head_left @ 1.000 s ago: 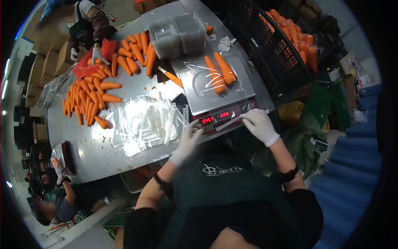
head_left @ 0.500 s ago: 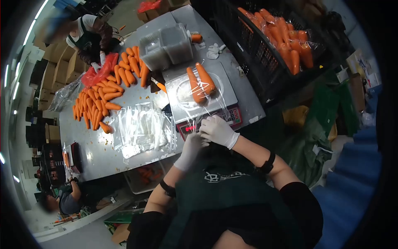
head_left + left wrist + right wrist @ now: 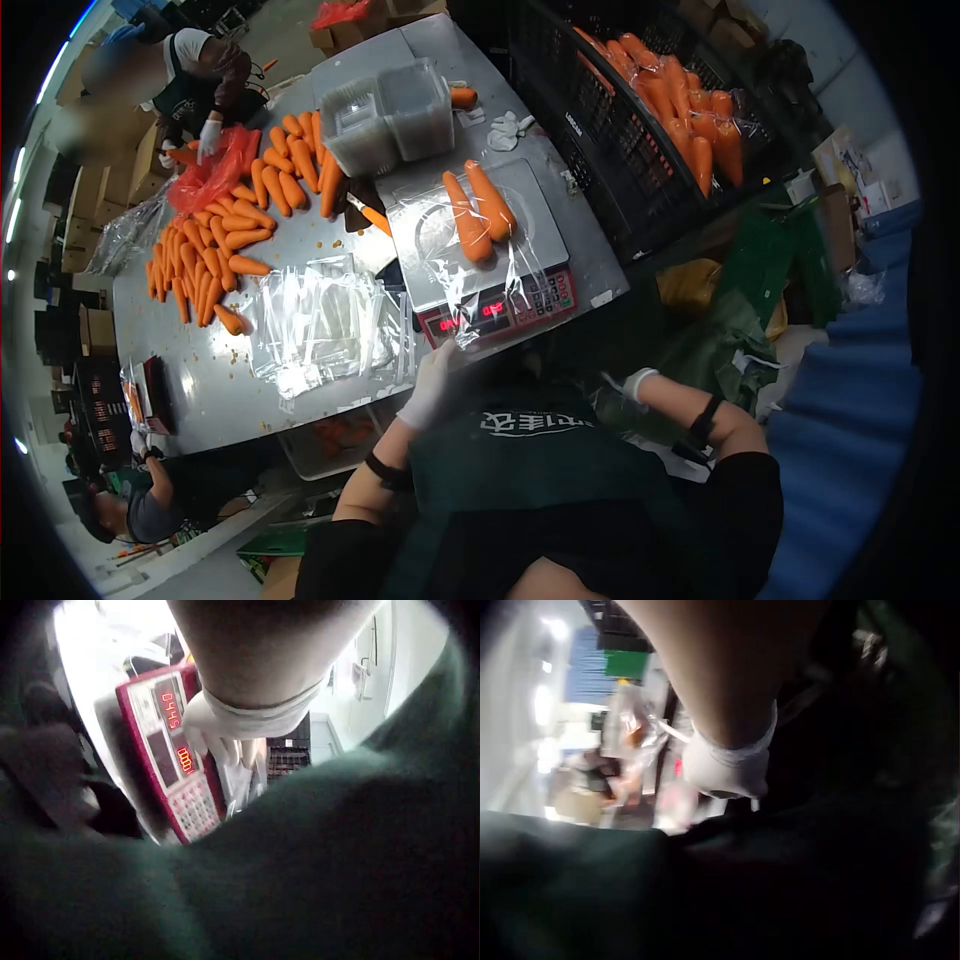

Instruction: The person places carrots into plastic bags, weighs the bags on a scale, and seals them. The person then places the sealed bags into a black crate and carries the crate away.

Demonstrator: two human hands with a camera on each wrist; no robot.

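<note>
Two carrots (image 3: 484, 208) lie in a clear plastic bag (image 3: 508, 278) on the scale's metal plate (image 3: 549, 229). The bag's loose end hangs over the scale's red front panel (image 3: 526, 306). At that panel's near left corner my left hand (image 3: 428, 388) pinches the gathered film; its gloved fingers (image 3: 225, 747) show beside the lit display in the left wrist view. My right hand (image 3: 640, 384) is off to the right, past the table edge. A thin white strip (image 3: 674, 731) sticks out of my right hand (image 3: 726, 768), whose fingers are mostly hidden.
Left of the scale lie flat clear bags (image 3: 318, 325) and a carrot pile (image 3: 205, 250). Clear tubs (image 3: 388, 118) stand behind, near a crumpled white glove (image 3: 508, 131). A black crate (image 3: 585, 135) holds bagged carrots (image 3: 680, 100). Two other people work at the table's far left.
My right hand has left the bag's end beside my left hand and swung right, clear of the scale. My left hand has stayed at the scale's front with the film.
</note>
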